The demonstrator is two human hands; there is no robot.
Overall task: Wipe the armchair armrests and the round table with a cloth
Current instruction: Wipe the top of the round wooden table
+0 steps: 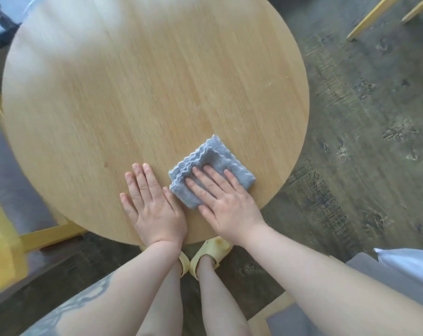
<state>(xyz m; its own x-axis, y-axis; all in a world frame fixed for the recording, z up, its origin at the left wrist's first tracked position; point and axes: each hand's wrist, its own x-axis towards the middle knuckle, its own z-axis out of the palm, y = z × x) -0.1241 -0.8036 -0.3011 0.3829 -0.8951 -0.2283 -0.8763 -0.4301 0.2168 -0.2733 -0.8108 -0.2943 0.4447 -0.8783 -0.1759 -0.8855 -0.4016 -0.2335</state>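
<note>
Head view, looking straight down. A round, light-wood table fills most of the field. A folded grey cloth with wavy stitched edges lies flat on the tabletop, near the table's near-right rim. The right hand rests palm-down on the cloth, fingers straight and slightly spread, pressing its near half; the cloth's far corner shows beyond the fingertips. The left hand lies flat on the bare wood just left of the cloth, fingers extended and holding nothing; its thumb is just beside the cloth's left edge. Below the table's near rim stand two feet in yellow slippers on a dark patterned carpet. A yellow-framed armchair with grey cushion stands at the left, partly under the table's edge.
</note>
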